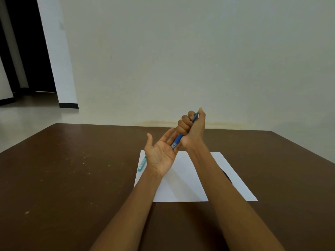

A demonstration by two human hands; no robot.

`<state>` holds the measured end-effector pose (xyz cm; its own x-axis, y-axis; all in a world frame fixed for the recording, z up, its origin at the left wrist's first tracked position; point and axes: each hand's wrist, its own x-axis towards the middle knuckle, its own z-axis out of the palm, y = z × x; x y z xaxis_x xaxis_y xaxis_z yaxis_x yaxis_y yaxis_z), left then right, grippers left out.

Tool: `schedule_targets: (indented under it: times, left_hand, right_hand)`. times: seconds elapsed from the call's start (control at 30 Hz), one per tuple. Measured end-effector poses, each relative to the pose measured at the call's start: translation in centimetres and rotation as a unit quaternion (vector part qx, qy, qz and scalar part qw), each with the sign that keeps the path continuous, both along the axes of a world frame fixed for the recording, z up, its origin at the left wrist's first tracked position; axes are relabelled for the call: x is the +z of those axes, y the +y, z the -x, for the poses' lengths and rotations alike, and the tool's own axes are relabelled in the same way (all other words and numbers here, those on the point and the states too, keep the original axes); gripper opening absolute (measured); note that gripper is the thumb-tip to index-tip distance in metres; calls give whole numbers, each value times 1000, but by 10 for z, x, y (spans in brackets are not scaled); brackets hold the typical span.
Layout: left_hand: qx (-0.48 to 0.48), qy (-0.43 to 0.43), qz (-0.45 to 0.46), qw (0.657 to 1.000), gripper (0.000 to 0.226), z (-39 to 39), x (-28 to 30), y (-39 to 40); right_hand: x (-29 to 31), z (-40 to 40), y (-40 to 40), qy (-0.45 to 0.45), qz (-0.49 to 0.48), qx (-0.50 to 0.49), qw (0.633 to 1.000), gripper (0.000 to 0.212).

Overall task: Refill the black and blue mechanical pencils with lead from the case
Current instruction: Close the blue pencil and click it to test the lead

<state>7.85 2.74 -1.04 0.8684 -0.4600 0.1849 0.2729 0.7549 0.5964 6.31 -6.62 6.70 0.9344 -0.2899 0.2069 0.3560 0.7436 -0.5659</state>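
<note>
Blue pencil (178,138), tip down, gripped in your fisted right hand (192,129) with the thumb over its top end; the tip meets the fingers of your left hand (160,154), spread flat, palm up and empty. Click with the thumb and keep the palm cupped beneath. Lead case (142,164) lies on the white paper (183,180) at its left edge; brown table (72,169), pale wall (181,60) behind; the black pencil cannot be made out

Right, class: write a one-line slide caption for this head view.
Right hand grips the blue pencil tip-down over the open left hand, above white paper.
</note>
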Motion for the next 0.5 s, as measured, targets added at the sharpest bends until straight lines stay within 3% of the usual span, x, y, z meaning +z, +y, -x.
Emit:
schedule_targets:
  times: [0.13,0.27,0.37,0.5]
  left_hand:
    - [5,-3,-3,1000,80,0,1,-1]
    - [12,-2,0,1000,77,-1,2,-1]
    - [26,-6,-29,999,75,-1,2,-3]
    - [62,-13,-91,994,69,3,5,-3]
  right_hand:
    - [-1,-3,-2,-19,-9,34,999,46]
    - [1,0,-4,29,48,41,998,25]
    - [3,6,-9,80,181,60,978,21]
    - [5,14,-16,151,406,16,901,22]
